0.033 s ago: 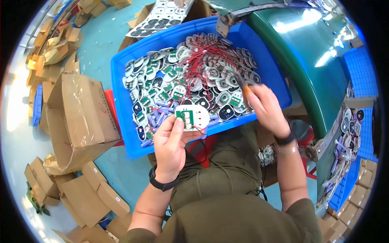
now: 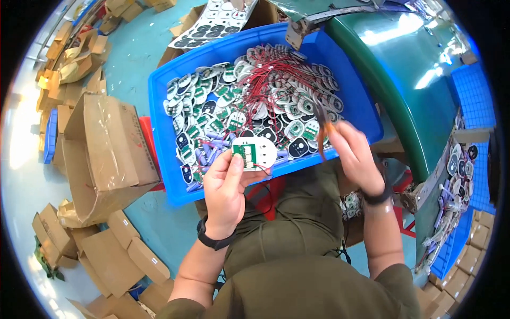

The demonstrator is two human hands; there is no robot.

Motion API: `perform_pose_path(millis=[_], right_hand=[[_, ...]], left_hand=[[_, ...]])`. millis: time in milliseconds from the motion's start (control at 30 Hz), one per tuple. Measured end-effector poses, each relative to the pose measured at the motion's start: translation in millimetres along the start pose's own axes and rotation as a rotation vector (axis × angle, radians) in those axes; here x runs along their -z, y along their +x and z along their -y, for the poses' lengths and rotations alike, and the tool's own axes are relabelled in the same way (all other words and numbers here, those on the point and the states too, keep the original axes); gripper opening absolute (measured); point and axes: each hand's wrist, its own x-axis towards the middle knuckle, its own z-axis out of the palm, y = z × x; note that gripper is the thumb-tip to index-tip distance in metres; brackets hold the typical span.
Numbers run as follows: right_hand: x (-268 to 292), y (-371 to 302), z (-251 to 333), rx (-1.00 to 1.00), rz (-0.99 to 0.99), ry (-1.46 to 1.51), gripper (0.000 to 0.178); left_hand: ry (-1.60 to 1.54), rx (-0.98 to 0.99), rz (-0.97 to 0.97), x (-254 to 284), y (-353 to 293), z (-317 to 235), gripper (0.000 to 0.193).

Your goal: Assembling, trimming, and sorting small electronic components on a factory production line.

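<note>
While the left hand (image 2: 226, 187) pinched a white module (image 2: 264, 150) between thumb and fingers, the right hand (image 2: 357, 158) was closed around an orange-handled tool (image 2: 322, 127), whose dark end was too blurred to tell its shape. A gap lay between the hands, and the module stood over the near rim of a blue bin (image 2: 160, 133), left of the rim's middle; how high above it, I could not tell. The tool was near the bin's right-hand near corner, with a green rounded table edge (image 2: 396, 125) beyond the bin's right wall. Rounded in outline, the module had a green circuit board set into its left part, pale components on that board, small dark holes toward its right edge and a thin red wire at its lower edge. Many similar smooth discs (image 2: 215, 125) lay heaped in the bin, some white, some black-faced, with red wires (image 2: 276, 80) tangled over the far side and purple cylinders (image 2: 210, 151) near the left front. The bin looked like smooth plastic. Farther left, an open cardboard box (image 2: 114, 159) with creased brown walls stood close beside it, and glossy teal floor (image 2: 133, 69) stretched past both.
</note>
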Motion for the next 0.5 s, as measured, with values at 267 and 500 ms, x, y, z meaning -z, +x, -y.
perform_pose_path(millis=[267, 500], right_hand=[[-15.1, -58.9, 93.4, -0.657, 0.556, 1.006, 0.026], [-14.6, -62.6, 102.0, -0.719, 0.604, 0.925, 0.028]], left_hand=[[0.115, -0.078, 0.056, -10.1, -21.9, -5.8, 0.022], [0.142, -0.142, 0.1, -13.8, -40.4, -5.8, 0.027]])
